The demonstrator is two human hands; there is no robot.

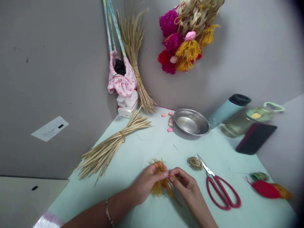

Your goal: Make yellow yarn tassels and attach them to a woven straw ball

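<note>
Low over the front of the table, my left hand (150, 179) is closed around a mustard-yellow yarn tassel (157, 189), whose frayed strands stick out above and below the fingers. My right hand (186, 183) pinches yellow yarn at the tassel's right side, fingertips close to the left thumb. A small dark pink bit shows between the two hands; what it is I cannot make out. Just right of my right hand lie red-handled scissors (223, 191), blades pointing up and left. By their tip sits a small coil of straw (195, 163).
A tied straw bundle (111, 144) lies left; another straw bundle (139, 72) leans in the corner. Behind are a metal bowl (191, 122), pink beads (170, 129), a blue flask (229, 109), a green bottle (247, 122) and a phone (256, 138). Red yarn (266, 189) lies right. Tassels (187, 50) hang above.
</note>
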